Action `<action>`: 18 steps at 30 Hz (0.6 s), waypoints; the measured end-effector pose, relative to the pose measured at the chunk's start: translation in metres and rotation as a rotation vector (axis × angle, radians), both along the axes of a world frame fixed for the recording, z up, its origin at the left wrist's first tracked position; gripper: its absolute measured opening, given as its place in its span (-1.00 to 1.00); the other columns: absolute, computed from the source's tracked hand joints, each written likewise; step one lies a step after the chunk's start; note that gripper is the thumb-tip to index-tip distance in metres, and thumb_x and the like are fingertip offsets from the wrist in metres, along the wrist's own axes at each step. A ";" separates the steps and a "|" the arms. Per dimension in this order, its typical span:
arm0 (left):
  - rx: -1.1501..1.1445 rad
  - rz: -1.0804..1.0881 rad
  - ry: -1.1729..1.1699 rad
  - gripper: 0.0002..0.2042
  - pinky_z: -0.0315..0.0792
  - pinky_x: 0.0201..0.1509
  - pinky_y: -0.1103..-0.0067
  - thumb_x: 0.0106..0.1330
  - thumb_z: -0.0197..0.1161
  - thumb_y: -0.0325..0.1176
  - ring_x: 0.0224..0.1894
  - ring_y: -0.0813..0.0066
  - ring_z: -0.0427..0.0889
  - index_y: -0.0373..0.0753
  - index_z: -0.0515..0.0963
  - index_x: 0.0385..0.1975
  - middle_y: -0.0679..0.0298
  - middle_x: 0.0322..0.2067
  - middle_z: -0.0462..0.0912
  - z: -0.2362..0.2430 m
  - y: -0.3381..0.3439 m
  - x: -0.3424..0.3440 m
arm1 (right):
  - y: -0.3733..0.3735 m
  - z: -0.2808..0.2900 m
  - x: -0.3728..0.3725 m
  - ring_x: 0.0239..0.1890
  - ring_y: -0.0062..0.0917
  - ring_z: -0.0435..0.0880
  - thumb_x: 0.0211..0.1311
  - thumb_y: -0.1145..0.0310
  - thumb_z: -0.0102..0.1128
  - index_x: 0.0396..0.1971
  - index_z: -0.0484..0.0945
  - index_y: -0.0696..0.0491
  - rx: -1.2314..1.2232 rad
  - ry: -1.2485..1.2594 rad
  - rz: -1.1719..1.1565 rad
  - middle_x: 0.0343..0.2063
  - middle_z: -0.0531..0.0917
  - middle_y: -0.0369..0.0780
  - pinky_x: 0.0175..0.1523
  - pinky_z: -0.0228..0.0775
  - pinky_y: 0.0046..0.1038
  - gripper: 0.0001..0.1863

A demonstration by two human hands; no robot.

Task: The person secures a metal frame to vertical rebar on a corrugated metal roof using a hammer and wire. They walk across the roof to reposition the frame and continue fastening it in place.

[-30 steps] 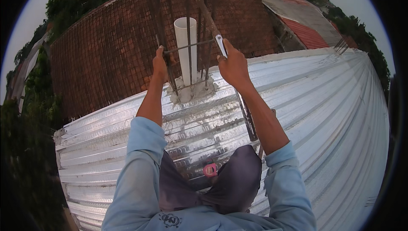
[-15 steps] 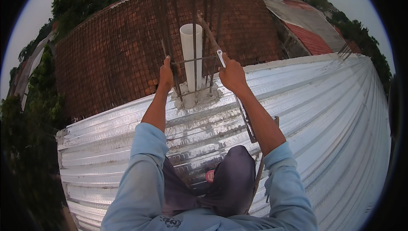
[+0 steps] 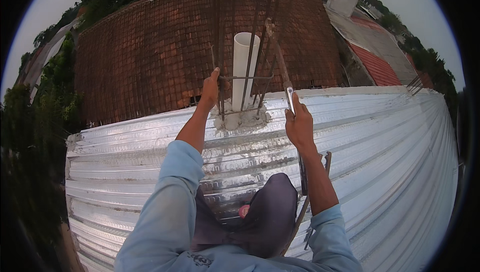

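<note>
My left hand (image 3: 210,91) is closed around the corner of a thin rusty rebar stirrup (image 3: 250,77), which runs across in front of a white plastic pipe (image 3: 243,72). My right hand (image 3: 300,124) grips a long bar tool (image 3: 281,62), rusty at its upper end and silver by my fingers. Its dark lower part passes behind my forearm. The tool's top end is close to the upright rebars (image 3: 256,47); whether it touches them I cannot tell. Pipe and rebars rise from a rough concrete lump (image 3: 237,120).
Ribbed shiny metal sheeting (image 3: 380,137) spreads around my knees. Beyond its far edge lies a brown tiled roof (image 3: 150,52). A rusty bar (image 3: 300,217) leans by my right knee, and a small red round thing (image 3: 244,211) sits between my legs. Trees (image 3: 35,122) stand at left.
My right hand has swung right and nearer to me with the bar tool, away from the pipe. The left hand keeps its hold on the stirrup. The whole view has shifted slightly.
</note>
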State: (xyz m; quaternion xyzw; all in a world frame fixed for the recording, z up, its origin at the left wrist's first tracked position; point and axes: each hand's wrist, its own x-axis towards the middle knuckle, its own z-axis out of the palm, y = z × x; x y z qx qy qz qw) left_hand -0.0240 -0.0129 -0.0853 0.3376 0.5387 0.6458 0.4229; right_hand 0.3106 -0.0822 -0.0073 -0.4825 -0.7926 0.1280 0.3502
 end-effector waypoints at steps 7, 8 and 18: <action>0.024 -0.044 -0.098 -0.36 0.34 0.00 0.48 0.43 0.11 0.20 -0.19 0.49 0.48 -0.43 0.65 -0.37 0.20 -0.32 0.64 -0.017 0.006 -0.007 | -0.081 -0.008 -0.007 -0.32 -0.07 0.64 0.32 0.56 0.18 0.39 0.29 0.14 0.204 0.148 0.155 -0.26 0.56 0.03 -0.28 0.50 -0.19 -0.37; 0.023 -0.030 -0.092 -0.36 0.35 0.00 0.48 0.42 0.12 0.21 -0.19 0.50 0.48 -0.43 0.65 -0.36 0.20 -0.32 0.64 -0.018 0.004 -0.005 | -0.083 -0.005 -0.017 -0.33 -0.07 0.64 0.32 0.56 0.18 0.39 0.29 0.15 0.195 0.152 0.192 -0.25 0.56 0.03 -0.28 0.50 -0.19 -0.38; 0.066 0.133 -0.033 -0.41 0.49 -0.15 0.51 0.36 0.24 0.19 -0.44 0.49 0.58 -0.39 0.62 -0.25 0.23 -0.45 0.66 0.011 -0.016 0.017 | -0.043 -0.005 -0.082 -0.38 -0.10 0.61 0.37 0.50 0.13 0.39 0.24 0.28 -0.037 -0.008 0.159 -0.35 0.53 0.04 -0.27 0.42 -0.15 -0.39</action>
